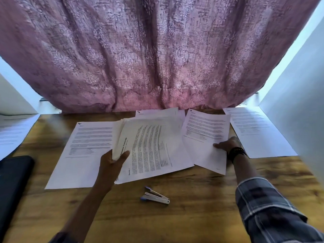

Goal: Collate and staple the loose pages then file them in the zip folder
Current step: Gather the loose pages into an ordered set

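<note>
So the stack of pages (152, 149) sits mid-table, tilted and fanned a bit, with the printed text running sideways. The left hand (112, 160) grips its near left corner: the thumb is on top of the top sheet and the other fingers are curled underneath, so those fingers are closed round the stack. That corner looks lifted off the table (192, 216), while the far part lies over more loose sheets (157, 113) up by the curtain.

Just right of the stack, and overlapping it a little, is a single sheet (205, 137). The right hand (226, 145) is at its right edge with one finger lying flat on the paper. The rest of its fingers are hidden, so I honestly can't tell if it's pinching or just pressing down. There's a black wristband (236, 152) on that wrist and a checked sleeve (263, 207) further back.

Left of the left-hand fingers another page (84, 151) lies flat, partly tucked under the stack. A further page (257, 130) lies beyond the right hand, and one more (12, 132) at the far left edge.

The stapler (155, 196) is nearer the person than both hands, between the two forearms, touching nothing. A dark flat thing (14, 176) sits well left of the left hand; it could be the folder, can't tell. A pink patterned curtain (157, 50) hangs behind everything.
</note>
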`<action>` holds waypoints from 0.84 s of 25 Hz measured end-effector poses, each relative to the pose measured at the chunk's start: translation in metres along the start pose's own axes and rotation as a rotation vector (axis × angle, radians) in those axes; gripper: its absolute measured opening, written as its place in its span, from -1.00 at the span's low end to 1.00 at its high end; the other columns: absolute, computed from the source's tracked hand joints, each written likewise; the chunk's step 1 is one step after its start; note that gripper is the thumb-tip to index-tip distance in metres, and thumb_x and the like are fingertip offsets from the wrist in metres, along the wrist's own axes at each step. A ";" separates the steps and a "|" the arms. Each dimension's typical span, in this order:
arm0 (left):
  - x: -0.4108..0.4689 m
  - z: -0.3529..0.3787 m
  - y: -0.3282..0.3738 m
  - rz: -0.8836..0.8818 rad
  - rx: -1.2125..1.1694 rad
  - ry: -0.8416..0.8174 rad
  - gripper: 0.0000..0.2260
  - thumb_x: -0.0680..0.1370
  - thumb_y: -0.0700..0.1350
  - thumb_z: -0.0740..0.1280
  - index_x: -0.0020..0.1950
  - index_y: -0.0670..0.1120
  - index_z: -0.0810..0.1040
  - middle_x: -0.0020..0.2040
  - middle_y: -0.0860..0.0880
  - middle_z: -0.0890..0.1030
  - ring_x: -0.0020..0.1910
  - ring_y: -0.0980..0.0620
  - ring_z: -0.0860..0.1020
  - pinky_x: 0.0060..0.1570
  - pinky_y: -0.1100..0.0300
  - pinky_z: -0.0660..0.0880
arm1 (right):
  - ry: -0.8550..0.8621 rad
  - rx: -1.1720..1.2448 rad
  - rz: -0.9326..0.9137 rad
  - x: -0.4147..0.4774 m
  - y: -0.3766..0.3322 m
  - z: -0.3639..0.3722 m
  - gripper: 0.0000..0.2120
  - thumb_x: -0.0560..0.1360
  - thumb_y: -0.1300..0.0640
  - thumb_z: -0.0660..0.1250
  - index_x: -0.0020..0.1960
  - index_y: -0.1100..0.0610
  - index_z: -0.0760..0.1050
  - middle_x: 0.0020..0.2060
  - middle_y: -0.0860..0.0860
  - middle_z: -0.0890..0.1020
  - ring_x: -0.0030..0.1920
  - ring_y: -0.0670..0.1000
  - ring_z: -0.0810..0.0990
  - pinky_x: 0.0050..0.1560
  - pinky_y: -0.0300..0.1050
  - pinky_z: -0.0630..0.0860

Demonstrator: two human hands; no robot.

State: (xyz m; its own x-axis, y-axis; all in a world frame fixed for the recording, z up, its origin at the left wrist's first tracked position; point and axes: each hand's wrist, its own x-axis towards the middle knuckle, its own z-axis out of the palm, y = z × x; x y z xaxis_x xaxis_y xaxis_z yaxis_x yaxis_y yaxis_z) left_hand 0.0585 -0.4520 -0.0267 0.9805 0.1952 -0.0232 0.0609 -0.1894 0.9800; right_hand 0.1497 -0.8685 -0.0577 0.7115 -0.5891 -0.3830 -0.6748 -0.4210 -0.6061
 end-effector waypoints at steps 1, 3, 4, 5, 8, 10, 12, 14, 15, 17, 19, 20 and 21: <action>-0.001 -0.001 0.002 -0.008 -0.009 -0.004 -0.80 0.53 -0.22 0.37 -0.01 0.09 0.52 -0.21 0.33 0.65 -0.17 0.23 0.64 -0.28 0.44 0.54 | -0.007 0.017 0.000 0.000 0.002 0.000 -0.44 0.21 0.12 0.63 0.15 0.25 0.57 0.08 0.22 0.66 0.05 0.24 0.64 0.15 0.18 0.58; -0.003 -0.003 0.006 -0.016 -0.015 -0.005 -0.78 0.53 -0.20 0.38 -0.03 0.14 0.51 -0.26 0.43 0.61 -0.21 0.31 0.63 -0.32 0.47 0.51 | 0.028 0.044 -0.033 -0.010 0.001 -0.004 -0.58 0.33 0.17 0.54 0.13 0.28 0.56 0.09 0.24 0.64 0.10 0.27 0.61 0.19 0.18 0.55; -0.003 -0.004 0.007 -0.009 -0.023 -0.003 -0.79 0.53 -0.21 0.38 -0.03 0.13 0.51 -0.26 0.44 0.60 -0.21 0.33 0.63 -0.33 0.47 0.51 | 0.067 0.052 -0.058 -0.017 0.000 -0.007 -0.66 0.39 0.19 0.48 0.12 0.28 0.56 0.09 0.26 0.62 0.12 0.29 0.59 0.20 0.18 0.54; -0.003 -0.004 0.008 -0.002 -0.035 -0.005 -0.79 0.53 -0.21 0.38 -0.03 0.12 0.52 -0.25 0.44 0.61 -0.20 0.36 0.62 -0.32 0.48 0.50 | 0.105 0.068 -0.089 -0.023 -0.002 -0.011 -0.71 0.42 0.20 0.44 0.11 0.28 0.56 0.10 0.28 0.62 0.13 0.30 0.58 0.21 0.18 0.52; -0.003 -0.006 0.011 -0.005 -0.086 -0.002 -0.80 0.53 -0.23 0.37 -0.01 0.09 0.53 -0.23 0.42 0.62 -0.17 0.36 0.62 -0.29 0.46 0.51 | 0.187 0.164 -0.223 -0.040 -0.011 -0.020 -0.77 0.44 0.23 0.40 0.08 0.24 0.56 0.08 0.26 0.63 0.10 0.27 0.59 0.17 0.14 0.52; -0.002 -0.010 0.012 -0.012 -0.134 -0.006 -0.81 0.53 -0.22 0.36 0.04 0.06 0.54 -0.16 0.34 0.66 -0.13 0.24 0.66 -0.26 0.39 0.56 | 0.207 0.214 -0.314 -0.048 -0.019 -0.030 -0.77 0.43 0.24 0.41 0.08 0.21 0.56 0.04 0.23 0.66 0.06 0.22 0.61 0.14 0.12 0.55; 0.000 -0.017 0.013 -0.024 -0.188 -0.012 -0.80 0.53 -0.23 0.35 0.09 0.01 0.55 -0.09 0.24 0.69 -0.09 0.11 0.68 -0.25 0.30 0.60 | 0.205 0.276 -0.393 -0.056 -0.026 -0.042 -0.77 0.44 0.24 0.41 0.10 0.16 0.57 -0.01 0.18 0.68 0.00 0.16 0.63 0.08 0.05 0.56; 0.001 -0.025 0.020 -0.039 -0.252 -0.019 -0.78 0.54 -0.27 0.33 0.12 -0.02 0.56 -0.06 0.19 0.70 -0.09 0.09 0.68 -0.26 0.28 0.60 | 0.168 0.354 -0.451 -0.064 -0.034 -0.057 -0.77 0.45 0.25 0.42 0.08 0.08 0.58 -0.07 0.16 0.69 -0.08 0.12 0.65 0.04 0.05 0.59; 0.002 -0.030 0.023 -0.045 -0.275 -0.025 -0.77 0.54 -0.29 0.33 0.12 -0.03 0.56 -0.05 0.17 0.71 -0.07 0.08 0.68 -0.26 0.27 0.61 | 0.142 0.390 -0.477 -0.068 -0.036 -0.064 -0.77 0.45 0.26 0.43 0.07 0.05 0.58 -0.08 0.15 0.70 -0.11 0.11 0.66 0.04 0.10 0.61; 0.003 -0.040 0.029 -0.054 -0.304 -0.039 -0.76 0.53 -0.27 0.33 0.13 -0.01 0.57 0.01 0.10 0.71 -0.03 0.02 0.68 -0.22 0.21 0.63 | 0.079 0.424 -0.517 -0.076 -0.041 -0.080 -0.77 0.46 0.29 0.44 0.06 0.07 0.58 -0.14 0.12 0.72 -0.22 -0.01 0.68 -0.05 0.04 0.65; 0.004 -0.052 0.036 -0.063 -0.341 -0.074 -0.75 0.47 -0.17 0.43 0.14 0.01 0.58 0.05 0.05 0.70 0.00 -0.03 0.68 -0.18 0.12 0.65 | 0.027 0.401 -0.568 -0.083 -0.046 -0.096 -0.79 0.47 0.34 0.42 0.07 0.16 0.56 -0.31 -0.02 0.72 -0.40 -0.19 0.61 -0.29 -0.21 0.62; 0.005 -0.057 0.038 -0.061 -0.354 -0.102 -0.64 0.37 -0.04 0.53 0.14 0.01 0.58 0.06 0.02 0.70 0.00 -0.05 0.68 -0.18 0.09 0.65 | 0.011 0.383 -0.591 -0.085 -0.048 -0.103 -0.80 0.48 0.35 0.42 0.07 0.19 0.56 -0.35 -0.04 0.72 -0.44 -0.22 0.59 -0.35 -0.26 0.59; 0.005 -0.062 0.040 -0.061 -0.344 -0.129 -0.46 0.22 0.10 0.61 0.14 0.00 0.58 0.06 0.00 0.70 -0.01 -0.05 0.68 -0.19 0.08 0.65 | -0.006 0.362 -0.614 -0.086 -0.049 -0.110 -0.81 0.48 0.34 0.42 0.07 0.20 0.57 -0.32 0.01 0.72 -0.45 -0.21 0.59 -0.34 -0.24 0.58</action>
State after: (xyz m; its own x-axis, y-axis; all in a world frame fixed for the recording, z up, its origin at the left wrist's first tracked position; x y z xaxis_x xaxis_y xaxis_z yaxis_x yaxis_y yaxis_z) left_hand 0.0546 -0.3989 0.0250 0.9938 0.0694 -0.0872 0.0754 0.1579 0.9846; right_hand 0.1000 -0.8729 0.0812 0.9441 -0.3148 0.0982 -0.0454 -0.4189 -0.9069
